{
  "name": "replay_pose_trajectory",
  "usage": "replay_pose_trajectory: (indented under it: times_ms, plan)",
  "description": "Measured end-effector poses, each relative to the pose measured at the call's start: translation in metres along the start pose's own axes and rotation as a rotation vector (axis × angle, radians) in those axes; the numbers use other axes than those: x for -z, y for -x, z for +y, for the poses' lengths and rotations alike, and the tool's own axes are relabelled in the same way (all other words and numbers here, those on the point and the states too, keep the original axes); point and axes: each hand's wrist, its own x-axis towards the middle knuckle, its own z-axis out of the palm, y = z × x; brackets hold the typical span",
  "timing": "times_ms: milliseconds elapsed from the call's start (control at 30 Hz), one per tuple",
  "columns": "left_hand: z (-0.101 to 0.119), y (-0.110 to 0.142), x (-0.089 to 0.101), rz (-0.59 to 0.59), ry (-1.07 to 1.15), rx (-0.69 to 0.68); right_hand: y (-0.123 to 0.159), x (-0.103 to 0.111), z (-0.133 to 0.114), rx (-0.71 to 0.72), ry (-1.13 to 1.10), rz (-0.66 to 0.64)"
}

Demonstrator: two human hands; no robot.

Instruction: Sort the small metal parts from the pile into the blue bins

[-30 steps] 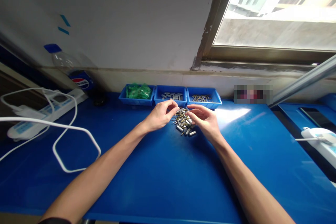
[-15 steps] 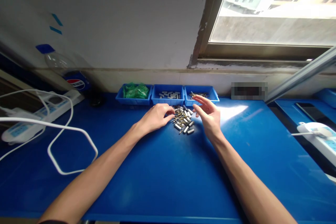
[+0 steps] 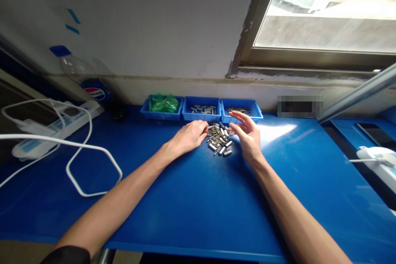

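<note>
On the blue table lies a loose pile of small metal parts (image 3: 219,139): thin brass-coloured pins mixed with short silvery cylinders or blocks. At the pile's left edge rests my left hand (image 3: 190,136), thumb and fingers pinched together; whatever they hold, if anything, is hidden. My right hand (image 3: 249,137) hovers at the pile's right side with its fingers apart, and I see nothing held in it. Just behind the pile, the right blue bin (image 3: 242,119) contains thin pins and the middle blue bin (image 3: 201,118) contains silvery pieces.
Left of those, another blue bin (image 3: 161,116) holds green plastic bags. A cola bottle (image 3: 96,90), a power strip (image 3: 55,132) and looped white cable (image 3: 107,150) occupy the left side. A second power strip (image 3: 379,165) and a phone (image 3: 373,133) lie at the right.
My left fingers have closed together at the pile's edge. My right hand has come down from the right bin's front toward the pile. The whole view has shifted slightly.
</note>
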Motion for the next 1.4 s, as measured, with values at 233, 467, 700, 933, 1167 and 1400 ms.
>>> replay_pose_trajectory:
  times_ms: [233,467,700,933,1167,1400]
  plan:
    - [-0.002,-0.003,0.005,0.232,0.268,-0.12,0.003,-0.002,-0.005,-0.033,0.032,-0.131]
    - [0.004,-0.001,0.005,0.321,0.287,-0.217,0.008,-0.009,-0.01,-0.136,0.023,-0.268]
    - [0.004,-0.001,0.003,0.325,0.244,-0.221,0.007,-0.008,-0.007,-0.144,0.007,-0.298]
    - [-0.007,-0.003,0.011,0.15,0.143,-0.113,0.003,-0.004,-0.006,-0.043,0.061,-0.049]
    - [-0.013,-0.001,0.01,-0.039,-0.003,-0.122,-0.001,0.001,-0.004,0.048,0.029,0.081]
    - [-0.007,-0.001,0.003,-0.047,-0.08,-0.102,0.001,-0.001,0.0,0.045,0.07,0.018]
